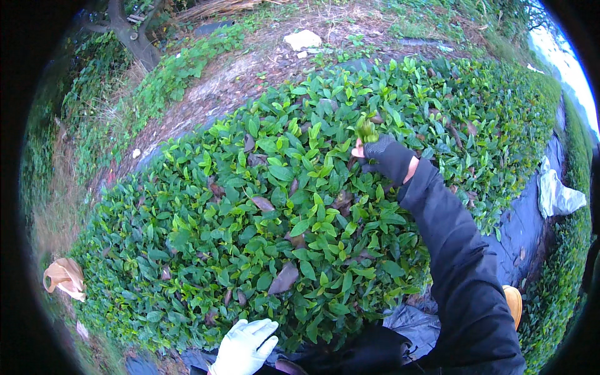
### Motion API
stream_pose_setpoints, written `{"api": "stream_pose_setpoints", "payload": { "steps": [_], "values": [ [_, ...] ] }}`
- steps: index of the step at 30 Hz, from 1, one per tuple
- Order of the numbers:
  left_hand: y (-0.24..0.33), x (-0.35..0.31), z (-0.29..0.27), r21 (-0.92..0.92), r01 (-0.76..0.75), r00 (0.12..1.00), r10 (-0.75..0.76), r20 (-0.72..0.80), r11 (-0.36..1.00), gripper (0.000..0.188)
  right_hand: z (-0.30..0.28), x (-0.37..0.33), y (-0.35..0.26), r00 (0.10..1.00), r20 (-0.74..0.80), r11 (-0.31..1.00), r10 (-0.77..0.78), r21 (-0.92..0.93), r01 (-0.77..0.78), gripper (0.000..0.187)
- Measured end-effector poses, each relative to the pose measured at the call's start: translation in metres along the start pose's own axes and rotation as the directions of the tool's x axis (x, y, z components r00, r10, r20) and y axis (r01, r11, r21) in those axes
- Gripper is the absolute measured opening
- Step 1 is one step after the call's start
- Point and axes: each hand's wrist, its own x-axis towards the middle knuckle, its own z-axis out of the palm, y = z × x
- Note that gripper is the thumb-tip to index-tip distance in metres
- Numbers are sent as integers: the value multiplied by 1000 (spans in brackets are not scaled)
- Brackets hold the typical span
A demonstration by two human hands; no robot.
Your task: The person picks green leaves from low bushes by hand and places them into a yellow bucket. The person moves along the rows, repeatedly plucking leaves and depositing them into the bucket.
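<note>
A dense hedge of tea bushes fills the middle of the view, its top covered in glossy leaves with paler shoots standing up. My right hand, in a dark glove with bare fingertips, reaches across to the far side of the hedge top. Its fingers are closed around a small bunch of light green tea shoots that sticks up from the grip. At the near edge, my left hand wears a white glove and rests open, its fingers stretched out flat by the leaves. Nothing shows in it.
Dry brown leaves lie scattered on the hedge. Dark ground sheeting runs along the right, with a white plastic bag on it and another hedge beyond. A tan bag sits at the far left. A pale rock and a tree trunk stand behind.
</note>
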Motion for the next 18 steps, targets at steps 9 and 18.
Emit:
{"api": "stream_pose_setpoints", "payload": {
  "steps": [9,18],
  "values": [
    [-25,11,17,105,104,992,-96,-78,989,37,4,50,36,988,-70,715,-141,-697,52,40],
    [-44,68,17,185,138,924,-59,-379,973,41,47,73,29,973,-122,250,-194,-966,-72,38]
  ]
}}
